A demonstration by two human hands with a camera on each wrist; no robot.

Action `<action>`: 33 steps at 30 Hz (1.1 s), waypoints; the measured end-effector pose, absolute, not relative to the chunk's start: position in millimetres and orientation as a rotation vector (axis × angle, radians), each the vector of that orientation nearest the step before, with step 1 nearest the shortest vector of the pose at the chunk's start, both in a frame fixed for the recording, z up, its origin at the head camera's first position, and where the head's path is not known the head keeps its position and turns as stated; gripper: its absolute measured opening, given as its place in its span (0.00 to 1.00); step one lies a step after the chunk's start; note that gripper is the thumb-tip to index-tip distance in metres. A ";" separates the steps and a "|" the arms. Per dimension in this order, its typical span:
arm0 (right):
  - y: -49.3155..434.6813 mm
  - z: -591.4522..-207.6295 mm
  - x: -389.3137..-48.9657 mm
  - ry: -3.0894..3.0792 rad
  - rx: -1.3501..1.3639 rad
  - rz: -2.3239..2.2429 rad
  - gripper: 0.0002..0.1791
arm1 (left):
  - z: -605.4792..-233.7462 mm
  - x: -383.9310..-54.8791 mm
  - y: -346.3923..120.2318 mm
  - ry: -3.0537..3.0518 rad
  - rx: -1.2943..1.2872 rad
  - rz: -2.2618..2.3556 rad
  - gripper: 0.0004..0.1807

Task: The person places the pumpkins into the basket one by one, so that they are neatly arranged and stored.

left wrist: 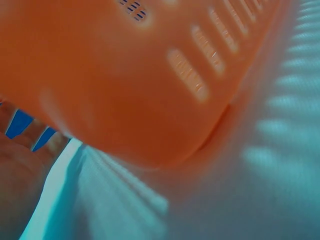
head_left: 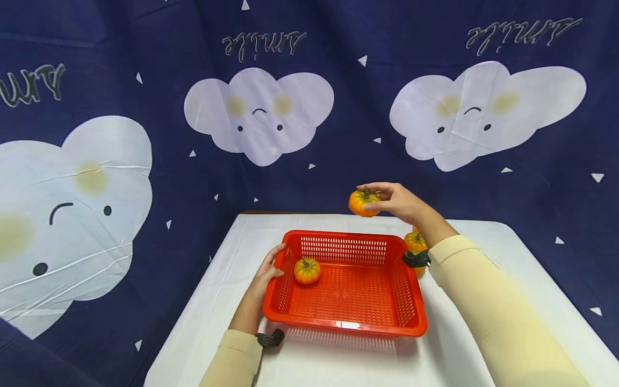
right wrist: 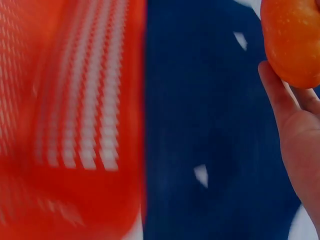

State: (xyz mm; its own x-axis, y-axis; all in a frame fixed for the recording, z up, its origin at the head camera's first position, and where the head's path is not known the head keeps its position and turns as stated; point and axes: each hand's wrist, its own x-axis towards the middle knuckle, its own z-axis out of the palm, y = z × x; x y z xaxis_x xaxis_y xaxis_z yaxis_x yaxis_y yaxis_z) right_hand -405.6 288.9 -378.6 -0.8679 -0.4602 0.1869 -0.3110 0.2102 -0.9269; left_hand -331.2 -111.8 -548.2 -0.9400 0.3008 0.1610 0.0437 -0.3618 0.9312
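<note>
Right of centre, right hand (head_left: pixel 395 202), fingers curved, grips pumpkin (head_left: pixel 359 202). Lower centre, left hand (head_left: pixel 265 274), fingers spread, touches basket (head_left: pixel 358 294).

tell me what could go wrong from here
The right hand holds a pumpkin in midair, so it might slip and fall. If dropped into the basket, it could bump the other pumpkin inside. The right wrist partly covers the outside pumpkins in the head view, so it may brush them.
</note>
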 end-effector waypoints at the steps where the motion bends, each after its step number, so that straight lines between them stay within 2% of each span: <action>1: 276.7 -381.7 -406.8 2.288 -0.796 -1.739 0.31 | -548.4 -331.3 -112.0 1.671 0.461 2.430 0.45; 7: 215.7 -403.8 -399.5 2.160 -0.991 -1.590 0.31 | -548.1 -334.7 -112.3 1.670 0.535 2.410 0.45; 13: 178.1 -433.7 -390.4 2.030 -1.069 -1.418 0.31 | -548.5 -335.3 -113.7 1.672 0.548 2.401 0.45; 20: 154.2 -459.9 -371.0 1.818 -1.104 -1.268 0.29 | -550.0 -334.3 -115.0 1.655 0.556 2.411 0.45; 33: 132.8 -485.9 -344.3 1.756 -1.141 -1.096 0.28 | -548.6 -332.5 -112.7 1.651 0.520 2.442 0.45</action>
State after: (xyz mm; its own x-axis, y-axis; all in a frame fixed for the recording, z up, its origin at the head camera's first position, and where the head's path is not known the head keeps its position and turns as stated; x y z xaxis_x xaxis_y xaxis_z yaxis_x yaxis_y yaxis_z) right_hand -344.3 132.8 -485.9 -0.3137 -0.9394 -0.1382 -0.2887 0.2330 -0.9286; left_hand -332.5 -112.7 -548.6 -0.9290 0.3114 0.2000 0.0695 -0.3838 0.9208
